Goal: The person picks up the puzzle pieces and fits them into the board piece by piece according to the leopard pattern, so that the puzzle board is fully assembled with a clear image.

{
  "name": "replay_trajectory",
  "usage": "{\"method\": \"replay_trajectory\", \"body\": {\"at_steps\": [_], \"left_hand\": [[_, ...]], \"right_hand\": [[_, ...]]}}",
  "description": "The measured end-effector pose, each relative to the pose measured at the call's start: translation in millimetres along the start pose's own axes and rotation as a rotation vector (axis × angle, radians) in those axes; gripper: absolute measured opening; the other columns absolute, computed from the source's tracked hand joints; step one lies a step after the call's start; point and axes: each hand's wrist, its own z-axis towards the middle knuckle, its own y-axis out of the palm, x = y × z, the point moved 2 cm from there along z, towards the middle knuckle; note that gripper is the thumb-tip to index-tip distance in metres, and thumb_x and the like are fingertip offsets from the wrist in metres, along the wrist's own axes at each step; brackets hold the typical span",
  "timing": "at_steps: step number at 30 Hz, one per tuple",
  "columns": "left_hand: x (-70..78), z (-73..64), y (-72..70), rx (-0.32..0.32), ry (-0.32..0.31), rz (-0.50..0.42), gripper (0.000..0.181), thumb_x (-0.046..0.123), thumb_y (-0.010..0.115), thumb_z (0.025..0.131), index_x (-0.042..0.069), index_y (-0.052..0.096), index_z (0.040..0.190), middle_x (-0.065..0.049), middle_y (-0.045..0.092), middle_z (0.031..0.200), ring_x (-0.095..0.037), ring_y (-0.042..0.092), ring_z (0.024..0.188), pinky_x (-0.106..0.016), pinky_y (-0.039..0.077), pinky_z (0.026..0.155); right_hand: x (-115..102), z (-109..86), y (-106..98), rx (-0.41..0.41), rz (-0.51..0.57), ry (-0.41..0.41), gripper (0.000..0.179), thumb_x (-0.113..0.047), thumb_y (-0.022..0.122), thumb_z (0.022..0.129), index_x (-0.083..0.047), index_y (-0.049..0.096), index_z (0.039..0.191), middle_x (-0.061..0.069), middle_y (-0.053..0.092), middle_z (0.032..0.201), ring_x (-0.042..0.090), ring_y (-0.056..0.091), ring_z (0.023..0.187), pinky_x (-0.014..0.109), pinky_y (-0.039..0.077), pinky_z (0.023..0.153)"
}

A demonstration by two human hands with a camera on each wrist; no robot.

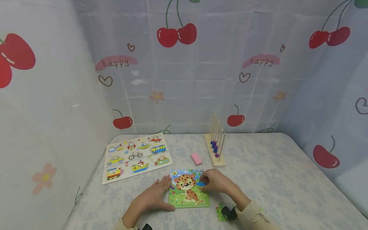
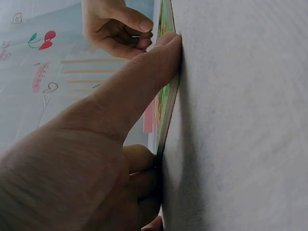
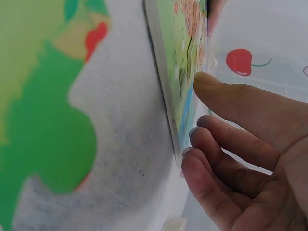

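Note:
A leopard jigsaw puzzle (image 1: 189,195) in a square board lies flat on the table. My left hand (image 1: 153,195) rests along its left side, the thumb at the lower left corner and the other fingers by the left edge. Over the puzzle's right part is my right hand (image 1: 217,181), its fingers loosely bent. In the right wrist view the thumb and fingers (image 3: 211,180) stand apart at the board's edge, and no piece shows between them. A loose green puzzle piece (image 3: 57,130) lies on the table below the right wrist, partly hidden in the head view.
A peg puzzle board (image 1: 138,158) with vehicle pictures lies at the back left. Behind the leopard puzzle is a pink block (image 1: 196,159). A wooden stand (image 1: 219,163) with upright rods and several blue and purple beads is at the back. Printed curtains surround the table.

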Motion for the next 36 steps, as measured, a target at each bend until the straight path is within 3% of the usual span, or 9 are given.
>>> {"method": "replay_trajectory", "body": {"at_steps": [18, 36], "left_hand": [[-0.7, 0.4, 0.1, -0.023, -0.002, -0.002, 0.115, 0.063, 0.075, 0.072, 0.002, 0.023, 0.154, -0.013, 0.018, 0.163, -0.029, 0.015, 0.152, -0.053, 0.014, 0.124], [0.0, 0.5, 0.0, -0.029, -0.003, -0.003, 0.114, 0.063, 0.075, 0.072, 0.002, 0.023, 0.154, -0.014, 0.018, 0.163, -0.030, 0.015, 0.152, -0.053, 0.015, 0.124]], "right_hand": [[2.7, -24.6, -16.8, 0.015, 0.000, 0.074, 0.040, -0.019, 0.083, 0.075, -0.004, 0.069, 0.109, 0.002, 0.066, 0.091, 0.016, 0.059, 0.084, 0.033, 0.051, 0.068], [15.6, -65.1, -19.3, -0.059, 0.067, 0.154, 0.045, -0.022, 0.085, 0.073, -0.006, 0.068, 0.112, 0.000, 0.062, 0.088, 0.016, 0.053, 0.079, 0.029, 0.045, 0.063]]}}
